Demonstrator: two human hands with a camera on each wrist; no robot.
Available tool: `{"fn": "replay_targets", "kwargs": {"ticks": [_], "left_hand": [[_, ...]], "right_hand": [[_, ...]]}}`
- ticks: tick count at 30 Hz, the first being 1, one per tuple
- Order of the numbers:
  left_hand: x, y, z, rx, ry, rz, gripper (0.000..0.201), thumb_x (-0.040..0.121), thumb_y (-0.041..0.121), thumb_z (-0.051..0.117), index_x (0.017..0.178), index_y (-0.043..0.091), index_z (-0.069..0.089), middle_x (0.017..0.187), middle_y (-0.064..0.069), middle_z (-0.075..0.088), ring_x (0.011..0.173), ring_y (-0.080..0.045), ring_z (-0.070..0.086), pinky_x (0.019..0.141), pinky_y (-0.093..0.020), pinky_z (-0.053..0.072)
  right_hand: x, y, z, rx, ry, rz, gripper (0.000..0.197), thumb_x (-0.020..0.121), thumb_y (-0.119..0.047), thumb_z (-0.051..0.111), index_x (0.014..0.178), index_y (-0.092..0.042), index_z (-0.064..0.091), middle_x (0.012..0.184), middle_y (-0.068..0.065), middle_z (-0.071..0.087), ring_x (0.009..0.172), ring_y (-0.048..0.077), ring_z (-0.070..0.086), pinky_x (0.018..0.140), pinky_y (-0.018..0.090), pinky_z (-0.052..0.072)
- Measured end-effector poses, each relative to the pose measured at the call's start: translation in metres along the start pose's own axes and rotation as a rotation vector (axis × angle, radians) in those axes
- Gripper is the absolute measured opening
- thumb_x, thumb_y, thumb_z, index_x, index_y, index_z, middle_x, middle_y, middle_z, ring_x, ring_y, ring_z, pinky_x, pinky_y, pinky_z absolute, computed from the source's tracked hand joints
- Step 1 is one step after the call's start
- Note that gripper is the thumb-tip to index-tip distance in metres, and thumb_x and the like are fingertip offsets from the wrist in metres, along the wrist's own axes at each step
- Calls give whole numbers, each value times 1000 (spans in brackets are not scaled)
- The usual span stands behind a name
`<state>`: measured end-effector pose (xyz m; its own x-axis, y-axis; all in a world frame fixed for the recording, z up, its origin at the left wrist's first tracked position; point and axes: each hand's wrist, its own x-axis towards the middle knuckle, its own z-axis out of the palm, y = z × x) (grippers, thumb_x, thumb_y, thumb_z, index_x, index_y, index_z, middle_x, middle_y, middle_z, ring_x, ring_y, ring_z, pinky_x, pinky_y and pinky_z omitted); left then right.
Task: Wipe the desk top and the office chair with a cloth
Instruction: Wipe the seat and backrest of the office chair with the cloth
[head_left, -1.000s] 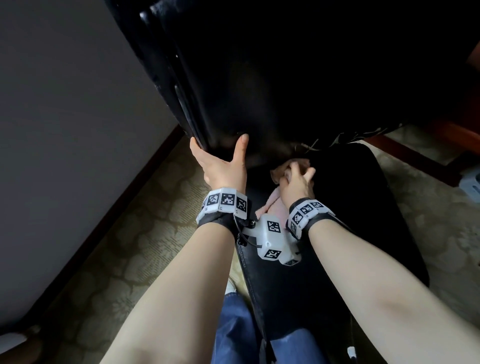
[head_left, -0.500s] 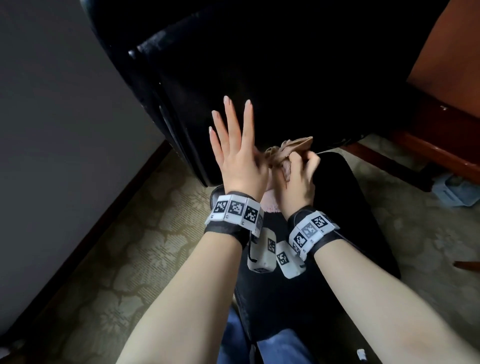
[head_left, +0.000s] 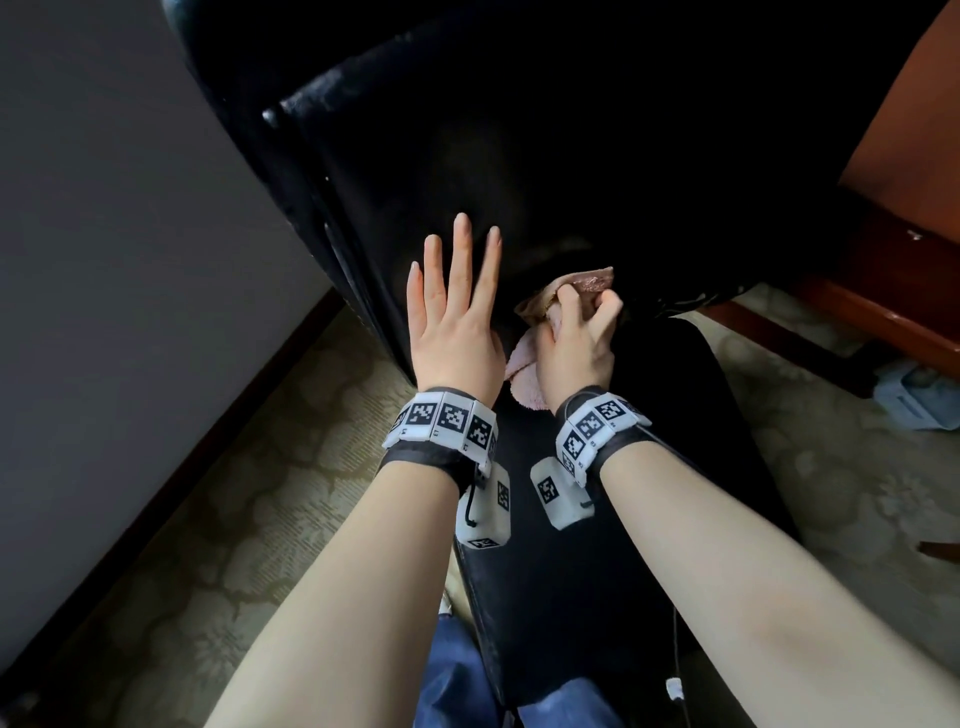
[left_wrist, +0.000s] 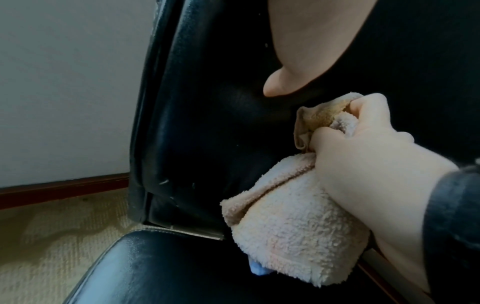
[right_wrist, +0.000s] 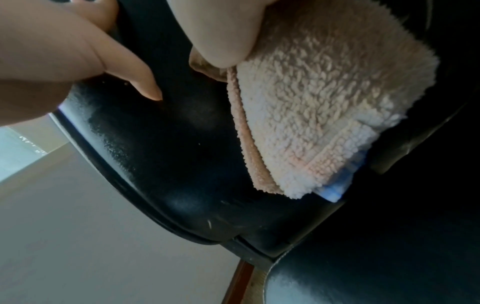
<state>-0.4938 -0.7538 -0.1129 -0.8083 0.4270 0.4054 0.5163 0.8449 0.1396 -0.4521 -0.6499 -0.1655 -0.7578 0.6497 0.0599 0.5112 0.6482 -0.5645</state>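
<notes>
Your right hand (head_left: 576, 343) has its grip closed around the cloth (head_left: 524, 364), fingers curled into a bunched fistful of the fluffy pink-beige fabric, and it's pressed low against the black backrest of the office chair (head_left: 519, 156), right where the back meets the seat (head_left: 649, 467). From the left wrist view you see the cloth (left_wrist: 293, 232) spilling out below your fist, its loose end hanging just over the seat cushion, with a blue tag peeking from the bottom hem. Your left hand (head_left: 452, 322) is just beside it, fingers straight and spread, grip wide and holding nothing, laid up along the backrest; whether the palm actually touches the leather is hard to tell. The chair stands on patterned carpet (head_left: 234, 519), near a pale wall (head_left: 104, 208) with a dark skirting board. A reddish wooden piece of furniture (head_left: 893, 270) sits off to your right.
</notes>
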Motion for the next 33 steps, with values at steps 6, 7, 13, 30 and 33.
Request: {"fn": "replay_targets", "kwargs": {"ticks": [6, 7, 13, 30, 33], "left_hand": [[-1, -2, 1, -4, -5, 6, 102, 62, -7, 61, 151, 18, 17, 157, -9, 18, 142, -31, 6, 116, -37, -11], [-1, -3, 1, -7, -8, 12, 102, 62, -7, 62, 150, 18, 17, 156, -9, 18, 142, -31, 6, 116, -37, -10], [-3, -5, 3, 6, -27, 36, 105, 63, -6, 65, 151, 19, 13, 156, -7, 9, 142, -30, 3, 116, -38, -11], [17, 41, -19, -32, -48, 78, 93, 70, -8, 55, 151, 14, 14, 157, -13, 8, 143, -35, 0, 118, -45, -5], [31, 42, -17, 7, -47, 106, 93, 71, -4, 57, 151, 15, 15, 158, -12, 11, 143, -37, 2, 117, -45, -8]], "right_hand": [[-8, 23, 21, -37, -178, 251, 41, 92, -24, 52, 130, -26, 37, 130, 15, 24, 106, 36, 50, 73, 38, 51], [-8, 28, 24, -42, -203, 274, 41, 92, -24, 52, 131, -25, 37, 129, 15, 24, 106, 37, 50, 74, 39, 52], [-1, 49, 36, 24, -354, 423, 36, 94, -24, 47, 129, -21, 39, 127, 17, 26, 102, 41, 53, 83, 38, 49], [-24, 40, -59, 144, -201, 141, 23, 90, -25, 54, 112, -25, 48, 127, 0, 26, 73, 22, 51, 67, 28, 41], [-9, 30, -65, 128, -115, 38, 27, 89, -21, 56, 115, -18, 50, 133, 7, 27, 72, 21, 45, 65, 27, 38]]}}
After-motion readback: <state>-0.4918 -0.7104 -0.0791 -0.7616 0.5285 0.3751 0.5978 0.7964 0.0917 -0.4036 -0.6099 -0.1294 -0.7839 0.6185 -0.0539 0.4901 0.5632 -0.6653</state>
